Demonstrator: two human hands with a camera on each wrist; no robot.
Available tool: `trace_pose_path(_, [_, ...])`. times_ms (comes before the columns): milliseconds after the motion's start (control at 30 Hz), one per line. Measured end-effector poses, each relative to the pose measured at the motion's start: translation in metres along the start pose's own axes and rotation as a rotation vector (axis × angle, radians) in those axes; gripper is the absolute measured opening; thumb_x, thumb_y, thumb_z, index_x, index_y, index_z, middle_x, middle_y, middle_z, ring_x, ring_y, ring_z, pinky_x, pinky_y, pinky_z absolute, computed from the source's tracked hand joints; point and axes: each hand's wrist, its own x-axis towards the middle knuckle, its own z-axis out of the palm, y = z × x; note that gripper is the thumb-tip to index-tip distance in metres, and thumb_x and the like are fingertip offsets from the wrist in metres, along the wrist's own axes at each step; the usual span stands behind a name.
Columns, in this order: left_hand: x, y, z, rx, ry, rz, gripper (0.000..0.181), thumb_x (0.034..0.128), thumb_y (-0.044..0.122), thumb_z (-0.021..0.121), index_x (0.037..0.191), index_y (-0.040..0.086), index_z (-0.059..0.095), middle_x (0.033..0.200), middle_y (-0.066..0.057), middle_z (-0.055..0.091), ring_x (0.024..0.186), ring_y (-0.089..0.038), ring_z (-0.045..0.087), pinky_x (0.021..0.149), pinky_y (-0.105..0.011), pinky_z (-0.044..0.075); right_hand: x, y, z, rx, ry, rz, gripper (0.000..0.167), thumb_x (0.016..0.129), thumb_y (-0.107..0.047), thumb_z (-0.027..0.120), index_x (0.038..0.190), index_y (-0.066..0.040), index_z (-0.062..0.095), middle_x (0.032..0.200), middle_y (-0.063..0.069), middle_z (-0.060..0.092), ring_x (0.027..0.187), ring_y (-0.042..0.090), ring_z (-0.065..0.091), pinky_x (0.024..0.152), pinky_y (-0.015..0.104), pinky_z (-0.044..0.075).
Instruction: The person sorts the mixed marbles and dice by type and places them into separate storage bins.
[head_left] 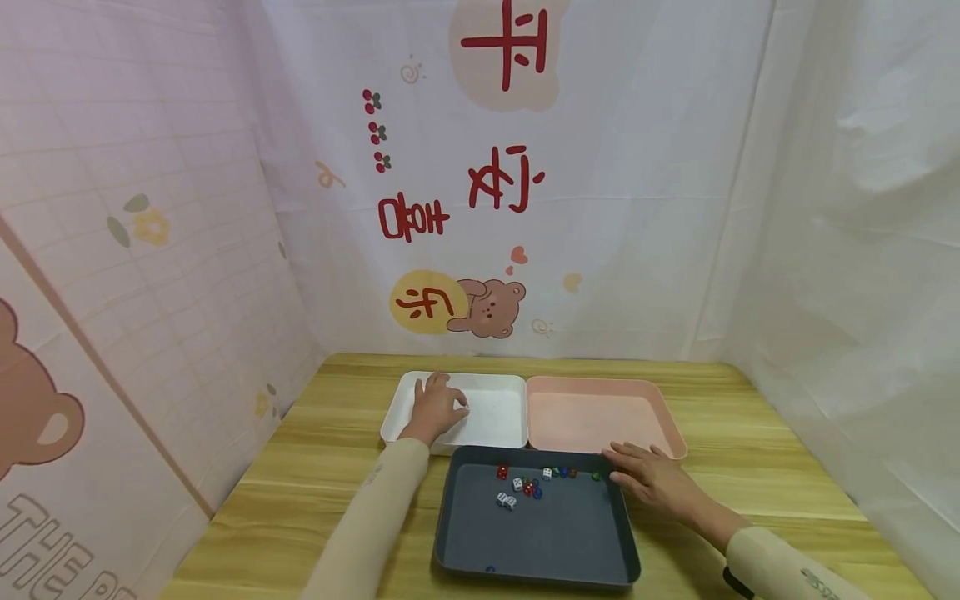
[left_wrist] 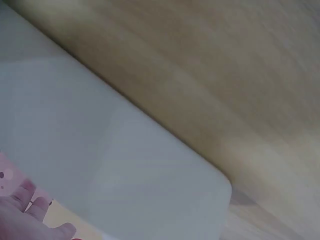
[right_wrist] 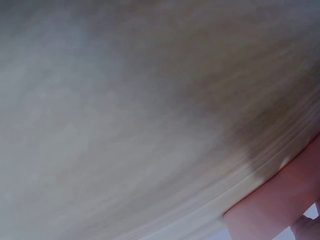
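Over the white tray [head_left: 495, 410], the left hand [head_left: 437, 408] has thumb and forefinger pinched together, with what looks like a small white piece at their tips; its other fingers are raised. In the left wrist view this hand [left_wrist: 30, 217] shows only at the lower left corner. The right hand [head_left: 663, 483] rests its extended fingers on the far right corner of the dark tray [head_left: 555, 542]. Inside that tray lie a red die [head_left: 502, 472], a white die [head_left: 547, 473], a green piece [head_left: 596, 476] and several other small dice.
A pink tray [head_left: 592, 412] stands right of the white one, behind the dark tray. All three are on a wooden table [head_left: 277, 500]. Printed white cloth [head_left: 637, 208] hangs behind and at both sides.
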Motion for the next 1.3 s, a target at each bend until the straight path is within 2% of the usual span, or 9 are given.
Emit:
trace_pose_path(200, [0.001,0.000,0.005,0.006,-0.001,-0.017,0.012,0.0864,0.028,0.078,0.094,0.019,0.078,0.141,-0.020,0.050,0.138,-0.039,0.034,0.110,-0.069,0.015,0.000,0.002,0.002,0.001,0.004,-0.002,0.041,0.098,-0.028,0.063,0.132,-0.007,0.064,0.133,0.018,0.061,0.123,0.044,0.055,0.095,0.072,0.036])
trace_pose_path(367, [-0.002,0.001,0.002,0.004,-0.012,-0.025,0.022,0.0864,0.028,0.078,0.105,0.016,0.077,0.143,-0.021,0.048,0.139,-0.040,0.033,0.109,-0.070,0.016,0.000,0.005,0.003,0.015,0.021,-0.022,0.041,0.096,-0.025,0.065,0.132,-0.005,0.064,0.132,0.020,0.061,0.121,0.046,0.055,0.093,0.074,0.035])
trace_pose_path(567, [-0.006,-0.001,-0.004,0.014,-0.008,-0.023,0.025,0.0873,0.030,0.077,0.107,0.015,0.077,0.143,-0.021,0.048,0.139,-0.041,0.033,0.110,-0.070,0.016,0.001,0.003,0.001,0.006,-0.005,-0.006,0.041,0.098,-0.027,0.063,0.133,-0.005,0.063,0.134,0.020,0.060,0.123,0.045,0.054,0.095,0.074,0.034])
trace_pose_path(800, [-0.009,-0.001,-0.008,0.026,-0.042,-0.029,0.029,0.0888,0.032,0.076,0.113,0.016,0.075,0.147,-0.020,0.044,0.142,-0.040,0.029,0.112,-0.068,0.012,0.001,0.000,-0.001,-0.034,-0.020,-0.027,0.041,0.099,-0.027,0.061,0.134,-0.004,0.062,0.134,0.021,0.059,0.122,0.044,0.055,0.094,0.072,0.037])
trace_pose_path(1067, [-0.011,0.002,-0.009,0.028,-0.047,0.003,0.029,0.0896,0.032,0.075,0.114,0.016,0.075,0.148,-0.018,0.043,0.143,-0.038,0.027,0.113,-0.067,0.009,-0.001,0.001,0.001,-0.084,-0.063,-0.002,0.043,0.102,-0.030,0.057,0.138,-0.007,0.059,0.139,0.017,0.057,0.126,0.040,0.053,0.098,0.069,0.037])
trace_pose_path(1300, [-0.015,0.004,-0.009,0.022,-0.030,0.059,0.028,0.0893,0.033,0.074,0.113,0.017,0.075,0.147,-0.019,0.044,0.143,-0.039,0.028,0.112,-0.067,0.011,-0.001,-0.001,0.002,-0.131,-0.060,-0.017,0.042,0.101,-0.028,0.057,0.139,-0.008,0.059,0.139,0.017,0.057,0.126,0.040,0.053,0.097,0.068,0.039])
